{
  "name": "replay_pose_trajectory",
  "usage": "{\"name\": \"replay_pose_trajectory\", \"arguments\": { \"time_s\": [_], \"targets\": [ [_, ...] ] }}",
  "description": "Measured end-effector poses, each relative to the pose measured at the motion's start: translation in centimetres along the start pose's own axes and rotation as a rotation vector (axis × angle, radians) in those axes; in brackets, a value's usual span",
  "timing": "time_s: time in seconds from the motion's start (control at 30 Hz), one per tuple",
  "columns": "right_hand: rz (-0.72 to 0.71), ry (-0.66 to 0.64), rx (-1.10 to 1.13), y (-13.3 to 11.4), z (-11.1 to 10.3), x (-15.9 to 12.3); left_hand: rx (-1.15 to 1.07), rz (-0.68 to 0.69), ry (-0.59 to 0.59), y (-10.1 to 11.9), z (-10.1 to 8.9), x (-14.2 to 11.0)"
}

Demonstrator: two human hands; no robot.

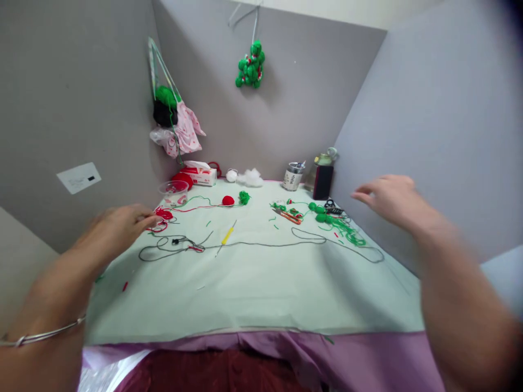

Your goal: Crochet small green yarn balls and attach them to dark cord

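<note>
Left hand [133,226]: fingers bunched above red yarn [164,214], grip indeterminable. Right hand [388,200]: raised over the counter's [253,294] right side, fingers loosely curved, apparently released.

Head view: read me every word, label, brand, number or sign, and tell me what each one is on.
Nothing reads clearly.
White card on the left wall: faint print, too blurred.
Tissue box: marks too small.
Pen tin: dark characters, too blurred to quote.
</note>
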State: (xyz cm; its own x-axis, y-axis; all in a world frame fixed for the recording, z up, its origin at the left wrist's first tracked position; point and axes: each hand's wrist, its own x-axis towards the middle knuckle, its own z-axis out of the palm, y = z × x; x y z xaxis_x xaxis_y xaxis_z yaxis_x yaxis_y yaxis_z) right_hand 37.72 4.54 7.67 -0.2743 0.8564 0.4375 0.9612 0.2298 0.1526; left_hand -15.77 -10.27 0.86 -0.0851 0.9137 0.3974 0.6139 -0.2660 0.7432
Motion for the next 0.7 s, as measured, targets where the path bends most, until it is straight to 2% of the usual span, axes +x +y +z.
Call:
{"name": "replay_pose_trajectory", "arguments": {
  "time_s": [0.07, 0.17, 0.2, 0.27, 0.33, 0.4, 0.57, 0.7],
  "targets": [
    [-0.057, 0.099, 0.199, -6.0, 0.2, 2.0, 0.018, 0.044, 0.017, 0.8, 1.5, 1.0],
    [-0.394, -0.12, 0.709, -14.4, 1.5, 6.4, 0.045, 0.133, 0.031, 1.8, 5.2, 2.9],
    [-0.42, -0.112, 0.833, -16.9, 2.0, 8.3, 0.059, 0.165, 0.031, 1.9, 6.6, 3.4],
    [-0.37, -0.117, 1.045, -21.6, 3.1, 12.1, 0.05, 0.229, -0.011, 1.7, 9.2, 4.1],
    [-0.279, -0.145, 1.282, -26.0, 4.0, 15.9, -0.029, 0.227, -0.074, 1.1, 11.2, 4.2],
    [-0.191, -0.151, 1.412, -30.0, 4.7, 19.2, -0.102, 0.197, -0.124, 0.4, 12.5, 3.8],
    [-0.034, -0.106, 1.372, -37.9, 5.8, 25.4, -0.232, 0.143, -0.159, -0.7, 13.1, 2.9],
    [0.043, -0.056, 1.315, -41.7, 6.4, 27.5, -0.271, 0.117, -0.148, -0.7, 12.7, 2.9]
  ]
}}
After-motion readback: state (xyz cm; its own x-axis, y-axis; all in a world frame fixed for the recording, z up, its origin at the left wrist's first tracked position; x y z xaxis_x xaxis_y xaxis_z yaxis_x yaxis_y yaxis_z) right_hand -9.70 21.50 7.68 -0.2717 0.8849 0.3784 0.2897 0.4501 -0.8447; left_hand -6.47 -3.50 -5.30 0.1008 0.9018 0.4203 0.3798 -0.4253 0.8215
